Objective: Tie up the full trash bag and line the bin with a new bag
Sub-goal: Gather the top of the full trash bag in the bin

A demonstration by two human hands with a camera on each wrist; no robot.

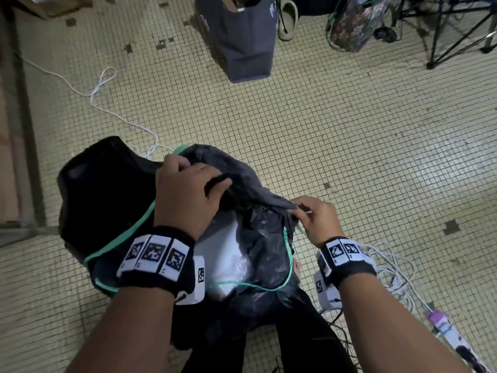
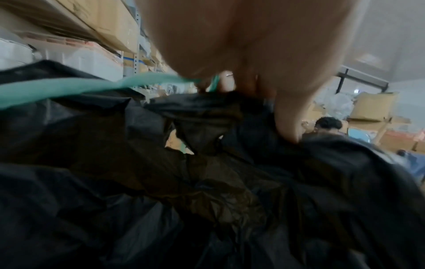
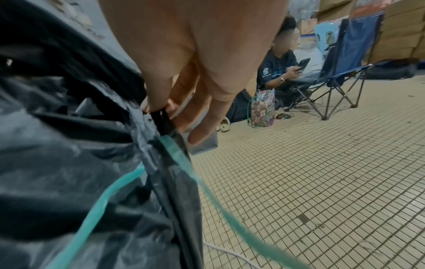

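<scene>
You are holding the black trash bag [image 1: 258, 238] low in the middle of the head view, its mouth facing up toward you and gaping open, with the long axis of the opening running from about 10 o'clock to 4 o'clock. The plastic is thin, crinkled and glossy, and a teal drawstring [image 1: 289, 254] is looping around the rim; something pale and white is showing inside. Your left hand [image 1: 188, 192] is gripping a bunched fold of the rim at the 11 o'clock side, fingers curled over it. Your right hand [image 1: 317, 219] is pinching the rim at 3 o'clock, where the drawstring is coming out of its hem. A black bin [image 1: 102, 189] is lying just beside the bag at 9 o'clock, touching it. All this is sitting on a floor [image 1: 349, 146] of small cream tiles. A white cord [image 1: 107, 84] is trailing at 11 o'clock, a grey bag [image 1: 242, 41] is standing at 12 o'clock, and coiled cables [image 1: 392, 273] are lying at 4 o'clock.
</scene>
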